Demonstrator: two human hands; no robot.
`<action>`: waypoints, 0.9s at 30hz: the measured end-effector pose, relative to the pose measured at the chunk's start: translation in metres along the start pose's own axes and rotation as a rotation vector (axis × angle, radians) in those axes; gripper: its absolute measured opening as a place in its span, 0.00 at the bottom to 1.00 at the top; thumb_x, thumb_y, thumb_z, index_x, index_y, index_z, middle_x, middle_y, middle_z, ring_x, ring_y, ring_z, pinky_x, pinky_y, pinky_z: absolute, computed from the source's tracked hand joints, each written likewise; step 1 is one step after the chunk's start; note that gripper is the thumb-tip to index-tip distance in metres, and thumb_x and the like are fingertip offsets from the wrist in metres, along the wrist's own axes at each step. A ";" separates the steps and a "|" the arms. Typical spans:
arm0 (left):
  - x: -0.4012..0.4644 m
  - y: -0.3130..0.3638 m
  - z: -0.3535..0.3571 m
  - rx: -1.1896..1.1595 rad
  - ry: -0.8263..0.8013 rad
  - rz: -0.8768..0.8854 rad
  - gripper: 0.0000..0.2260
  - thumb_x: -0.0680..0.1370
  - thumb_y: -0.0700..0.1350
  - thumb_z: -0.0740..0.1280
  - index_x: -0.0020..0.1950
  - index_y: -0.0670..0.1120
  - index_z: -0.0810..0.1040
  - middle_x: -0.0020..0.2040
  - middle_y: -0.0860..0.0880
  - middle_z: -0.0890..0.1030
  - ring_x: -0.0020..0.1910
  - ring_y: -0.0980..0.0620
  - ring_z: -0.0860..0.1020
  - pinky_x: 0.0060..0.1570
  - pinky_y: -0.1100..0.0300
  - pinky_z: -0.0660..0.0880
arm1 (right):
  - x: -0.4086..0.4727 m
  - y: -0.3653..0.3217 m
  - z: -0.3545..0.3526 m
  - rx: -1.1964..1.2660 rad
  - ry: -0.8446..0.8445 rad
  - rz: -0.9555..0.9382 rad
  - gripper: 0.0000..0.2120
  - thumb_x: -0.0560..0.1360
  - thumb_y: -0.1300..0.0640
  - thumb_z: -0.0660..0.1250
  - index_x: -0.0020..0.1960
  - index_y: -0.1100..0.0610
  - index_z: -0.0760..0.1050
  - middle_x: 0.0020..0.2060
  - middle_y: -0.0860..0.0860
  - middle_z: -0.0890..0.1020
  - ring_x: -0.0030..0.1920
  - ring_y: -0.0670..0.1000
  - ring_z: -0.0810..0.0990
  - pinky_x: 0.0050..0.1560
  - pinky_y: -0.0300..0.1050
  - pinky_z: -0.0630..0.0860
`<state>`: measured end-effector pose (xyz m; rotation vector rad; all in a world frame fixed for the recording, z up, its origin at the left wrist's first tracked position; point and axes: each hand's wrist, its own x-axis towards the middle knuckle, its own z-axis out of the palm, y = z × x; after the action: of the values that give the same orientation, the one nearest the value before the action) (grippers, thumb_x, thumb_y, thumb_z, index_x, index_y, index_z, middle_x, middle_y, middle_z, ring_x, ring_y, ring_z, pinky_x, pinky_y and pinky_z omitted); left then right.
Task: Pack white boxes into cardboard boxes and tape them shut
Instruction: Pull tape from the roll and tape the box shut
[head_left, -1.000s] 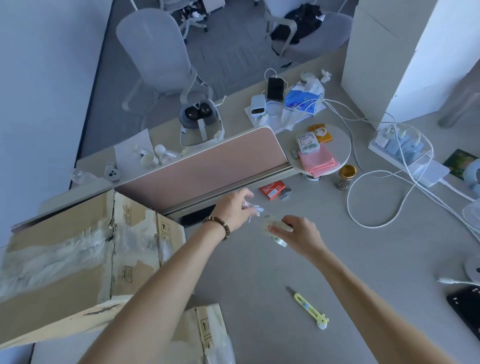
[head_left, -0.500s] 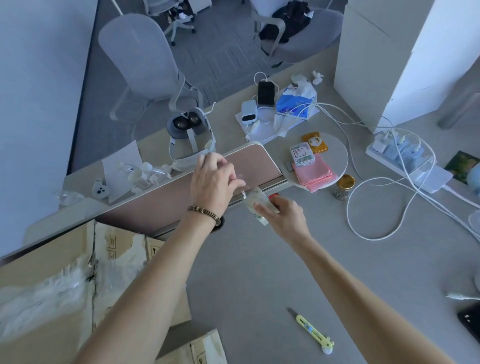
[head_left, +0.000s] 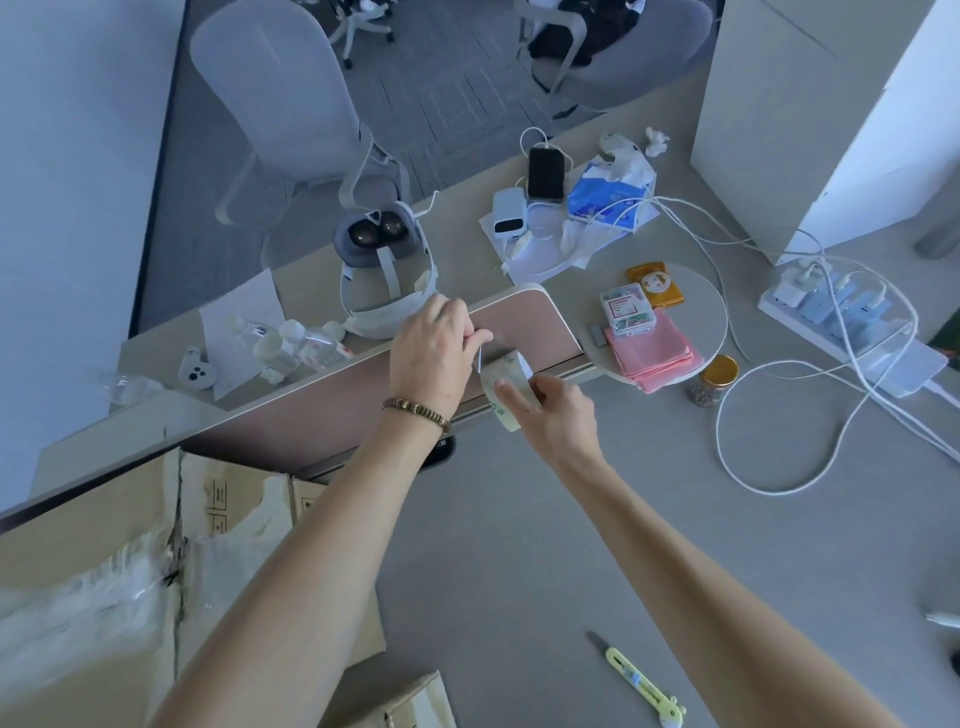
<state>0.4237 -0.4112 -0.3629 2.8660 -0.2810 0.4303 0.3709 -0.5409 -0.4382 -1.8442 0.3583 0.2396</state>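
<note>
A cardboard box (head_left: 130, 561) with torn tape fills the lower left, against the pink divider (head_left: 322, 405); bare grey desk (head_left: 519, 545) lies open between the 2 forearms. A yellow utility knife (head_left: 644, 686) lies near the front edge. The left hand (head_left: 428, 358) pinches a tape end, fingers curled. The right hand (head_left: 553, 415) grips the tape roll (head_left: 501, 379) over the divider.

Cool, bluish daylight, fairly dim overall. The brightest patch is the white cabinet (head_left: 878, 130) at upper right. Shadows on the desk (head_left: 649, 519) are soft and faint. Wide-angle bending curves the edges. The cardboard box (head_left: 104, 597) at lower left is smeared with blur; the centre is sharper.
</note>
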 end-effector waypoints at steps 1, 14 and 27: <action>0.000 0.000 0.001 -0.011 0.017 -0.006 0.18 0.70 0.47 0.78 0.36 0.46 0.68 0.36 0.45 0.75 0.31 0.43 0.74 0.33 0.55 0.69 | 0.000 -0.001 0.001 0.000 -0.001 0.003 0.28 0.74 0.40 0.67 0.41 0.67 0.70 0.33 0.61 0.74 0.41 0.58 0.72 0.35 0.48 0.65; 0.006 -0.002 -0.001 -0.085 -0.033 -0.060 0.14 0.72 0.47 0.76 0.46 0.39 0.76 0.39 0.43 0.79 0.38 0.39 0.76 0.37 0.50 0.73 | 0.001 0.000 -0.001 -0.019 -0.017 -0.014 0.29 0.76 0.41 0.68 0.41 0.68 0.68 0.32 0.55 0.71 0.35 0.54 0.66 0.35 0.48 0.62; 0.013 -0.002 -0.014 -0.110 -0.192 -0.120 0.10 0.76 0.48 0.72 0.45 0.42 0.77 0.37 0.41 0.81 0.40 0.38 0.78 0.40 0.49 0.76 | 0.001 -0.004 -0.010 -0.145 -0.109 -0.085 0.23 0.76 0.38 0.65 0.43 0.59 0.73 0.37 0.51 0.80 0.45 0.57 0.77 0.37 0.46 0.69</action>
<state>0.4326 -0.4074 -0.3468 2.7994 -0.1577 0.1133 0.3730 -0.5497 -0.4324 -1.9745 0.1901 0.3126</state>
